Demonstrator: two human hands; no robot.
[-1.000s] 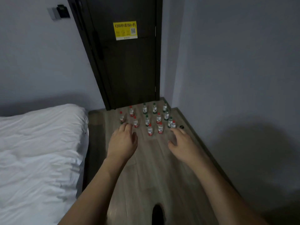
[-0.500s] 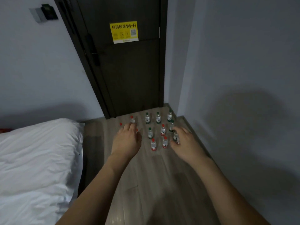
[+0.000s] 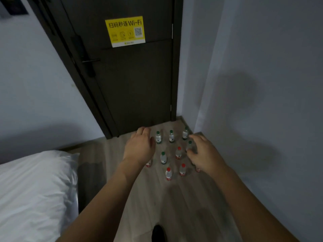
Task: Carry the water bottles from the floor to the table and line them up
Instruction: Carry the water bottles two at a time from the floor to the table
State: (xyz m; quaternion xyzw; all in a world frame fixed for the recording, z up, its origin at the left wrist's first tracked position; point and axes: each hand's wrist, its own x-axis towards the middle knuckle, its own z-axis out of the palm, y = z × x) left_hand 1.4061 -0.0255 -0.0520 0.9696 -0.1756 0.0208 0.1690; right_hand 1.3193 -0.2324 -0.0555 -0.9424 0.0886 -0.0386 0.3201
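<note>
Several small clear water bottles stand upright on the wooden floor (image 3: 157, 198) in front of the dark door, some with green caps (image 3: 163, 158), some with red caps (image 3: 168, 174). My left hand (image 3: 139, 148) reaches out above the left side of the group, fingers relaxed, and hides some bottles; one red-labelled bottle (image 3: 149, 164) peeks out beneath it. My right hand (image 3: 202, 154) hovers over the right side with fingers spread and slightly bent, close to a green-capped bottle (image 3: 189, 145). Neither hand holds anything. No table is in view.
A dark door (image 3: 132, 81) with a yellow Wi-Fi sticker (image 3: 125, 31) closes the corridor ahead. A bed with white bedding (image 3: 35, 189) fills the left. A grey wall (image 3: 262, 102) runs along the right. A dark shoe tip (image 3: 158, 233) shows at the bottom.
Both hands have moved forward toward the door and over the bottles. The view has closed in on the bottles and the door.
</note>
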